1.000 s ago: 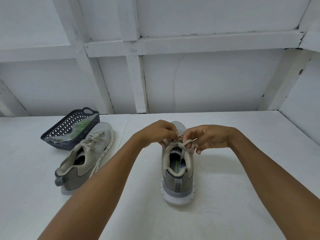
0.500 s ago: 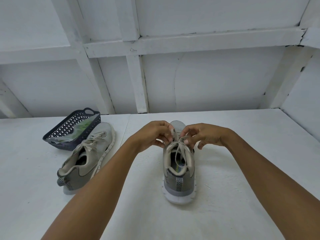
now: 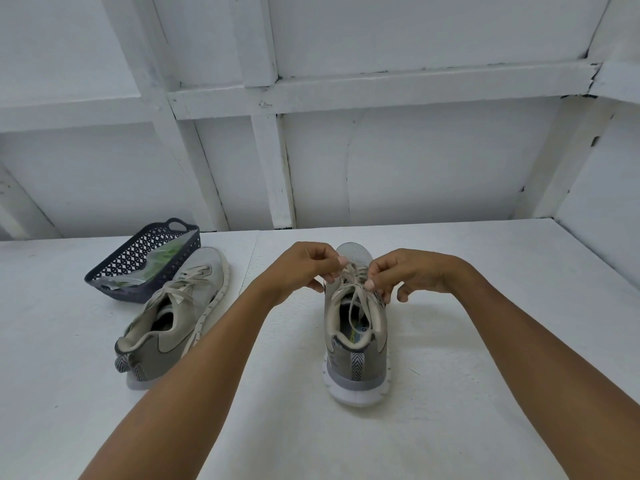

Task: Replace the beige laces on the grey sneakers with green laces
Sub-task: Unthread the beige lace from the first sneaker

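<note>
A grey sneaker (image 3: 356, 358) stands upright at the centre of the white table, heel toward me, with its beige lace (image 3: 353, 296) loosened over the tongue. My left hand (image 3: 304, 268) pinches the lace on the left side of the eyelets. My right hand (image 3: 408, 275) pinches it on the right side. The second grey sneaker (image 3: 176, 320) lies tilted on its side to the left, still laced in beige. Green laces (image 3: 162, 261) in a clear bag lie in the dark basket (image 3: 138, 258) behind that sneaker.
The white table (image 3: 485, 375) ends at a white panelled wall (image 3: 381, 168) behind and a side wall on the right. The basket sits at the back left, touching the tilted sneaker's toe.
Both hands have shifted slightly along the lace at the top of the centre sneaker, and the lace ends now hang looser over the tongue. The camera has tilted a little.
</note>
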`<state>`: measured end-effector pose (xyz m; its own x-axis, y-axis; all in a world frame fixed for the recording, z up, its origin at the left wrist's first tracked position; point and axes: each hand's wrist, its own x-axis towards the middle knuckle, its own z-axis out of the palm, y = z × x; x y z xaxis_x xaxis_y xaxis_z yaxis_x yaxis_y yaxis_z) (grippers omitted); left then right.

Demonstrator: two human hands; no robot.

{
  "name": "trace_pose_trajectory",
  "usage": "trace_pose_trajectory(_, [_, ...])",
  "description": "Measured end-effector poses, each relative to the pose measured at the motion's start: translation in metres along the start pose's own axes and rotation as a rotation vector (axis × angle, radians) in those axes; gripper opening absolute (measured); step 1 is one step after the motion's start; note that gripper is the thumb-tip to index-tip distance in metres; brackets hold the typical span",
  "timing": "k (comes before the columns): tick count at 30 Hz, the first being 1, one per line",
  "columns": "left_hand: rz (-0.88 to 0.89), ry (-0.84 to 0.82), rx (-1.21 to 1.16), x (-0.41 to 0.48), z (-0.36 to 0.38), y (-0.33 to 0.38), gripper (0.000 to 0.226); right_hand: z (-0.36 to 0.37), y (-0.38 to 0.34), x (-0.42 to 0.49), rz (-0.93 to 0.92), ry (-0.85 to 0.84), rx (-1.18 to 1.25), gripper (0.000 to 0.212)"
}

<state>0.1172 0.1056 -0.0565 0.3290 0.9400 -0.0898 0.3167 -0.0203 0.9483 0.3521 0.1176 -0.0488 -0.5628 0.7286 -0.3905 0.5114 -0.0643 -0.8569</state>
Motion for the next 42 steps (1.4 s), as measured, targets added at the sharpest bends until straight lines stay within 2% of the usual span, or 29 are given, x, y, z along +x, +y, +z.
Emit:
trace_pose_trajectory(4, [-0.001, -0.013, -0.146, -0.003, 0.000, 0.000, 0.022, 0.009, -0.006, 0.003, 0.048, 0.035, -0.164, 0.030])
trace_pose_trajectory(7, [0.004, -0.001, -0.280, -0.005, -0.002, -0.001, 0.021, 0.014, -0.010, 0.005, 0.039, 0.065, -0.249, 0.027])
trace_pose_trajectory(10, [-0.009, 0.010, -0.322, -0.007, -0.003, -0.001, 0.017, 0.020, -0.012, 0.003, -0.029, 0.164, -0.368, 0.020])
trace_pose_trajectory(14, [-0.028, -0.010, -0.360, -0.008, -0.003, -0.003, 0.012, 0.025, -0.016, 0.001, -0.180, 0.310, -0.354, 0.007])
trace_pose_trajectory(18, [-0.044, -0.011, -0.374, -0.009, 0.000, -0.006, 0.011, 0.019, -0.018, -0.002, -0.143, 0.239, -0.259, 0.006])
trace_pose_trajectory(20, [-0.050, -0.038, -0.308, -0.010, 0.001, -0.008, 0.015, 0.015, -0.016, -0.004, -0.125, 0.208, -0.192, 0.007])
trace_pose_trajectory(24, [-0.029, -0.093, 0.018, -0.011, 0.006, -0.009, 0.023, 0.015, -0.011, -0.004, -0.107, 0.233, -0.129, 0.016])
trace_pose_trajectory(28, [-0.041, -0.119, 0.082, -0.013, 0.001, -0.005, 0.037, 0.019, -0.014, -0.004, -0.017, 0.183, -0.069, 0.009])
trace_pose_trajectory(29, [-0.044, -0.134, 0.114, -0.013, 0.000, -0.005, 0.038, 0.019, -0.014, -0.005, 0.001, 0.170, -0.099, 0.015])
trace_pose_trajectory(32, [-0.052, -0.163, 0.196, -0.014, -0.003, -0.004, 0.035, 0.018, -0.011, -0.006, 0.015, 0.097, -0.166, 0.036])
trace_pose_trajectory(37, [-0.067, -0.201, 0.308, -0.014, -0.003, -0.001, 0.031, 0.017, -0.002, -0.003, -0.079, 0.095, 0.007, 0.031])
trace_pose_trajectory(42, [-0.017, -0.226, 0.410, -0.015, -0.004, 0.000, 0.014, 0.012, 0.006, -0.002, -0.090, 0.011, 0.151, 0.028])
